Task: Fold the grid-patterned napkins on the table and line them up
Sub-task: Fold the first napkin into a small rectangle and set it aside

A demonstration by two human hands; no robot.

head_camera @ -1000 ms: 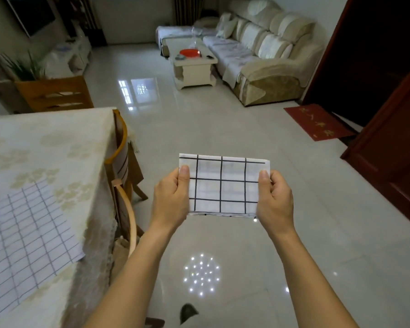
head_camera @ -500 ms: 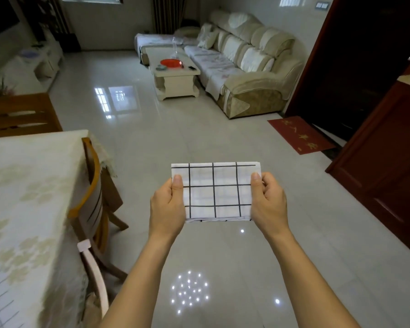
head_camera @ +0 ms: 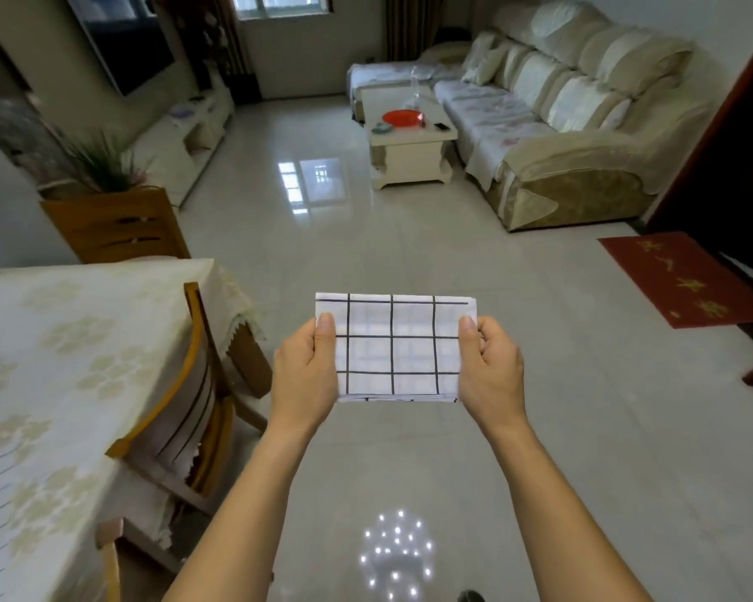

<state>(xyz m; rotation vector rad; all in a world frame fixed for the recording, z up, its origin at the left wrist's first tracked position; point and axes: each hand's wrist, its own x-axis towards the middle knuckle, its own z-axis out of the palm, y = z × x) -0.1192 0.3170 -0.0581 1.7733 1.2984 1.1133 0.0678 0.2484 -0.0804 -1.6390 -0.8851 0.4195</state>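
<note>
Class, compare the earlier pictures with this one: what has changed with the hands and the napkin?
Nothing taken or let go. Only the view swung away from the table, then back. Left hand and right hand keep their grip on the folded napkin.

readable text: none that I can make out from here | red doormat (head_camera: 687,280), lying on the floor (head_camera: 409,254) at the right: gold characters across it, too blurred to read | napkin (head_camera: 392,345), near centre: black grid lines only
</note>
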